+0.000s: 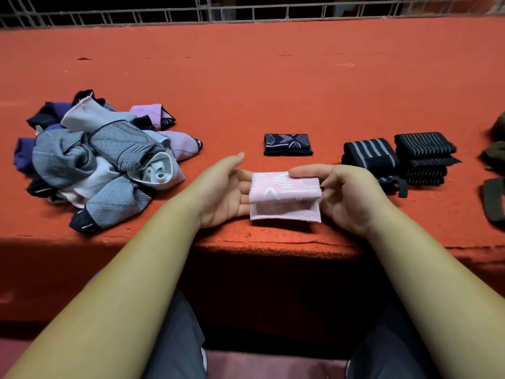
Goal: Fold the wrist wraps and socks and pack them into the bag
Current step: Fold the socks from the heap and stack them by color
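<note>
A folded pink sock (284, 196) with white pattern lies between my hands near the front edge of the red ledge. My left hand (224, 191) lies palm up with straight fingers under the sock's left end. My right hand (338, 192) grips the right end, fingers over the top fold and thumb at the side. A folded black patterned sock (287, 144) lies just beyond. To the right stand folded black wrist wraps with grey stripes (369, 157) and a stack of them (425, 157). A heap of unfolded grey, purple and pink socks (101, 160) sits at the left.
The red carpeted ledge (246, 86) stretches back to a metal railing (246, 12). Dark olive fabric, perhaps the bag (496, 170), shows at the far right edge, mostly cut off. My knees in dark trousers (175, 337) are below the ledge.
</note>
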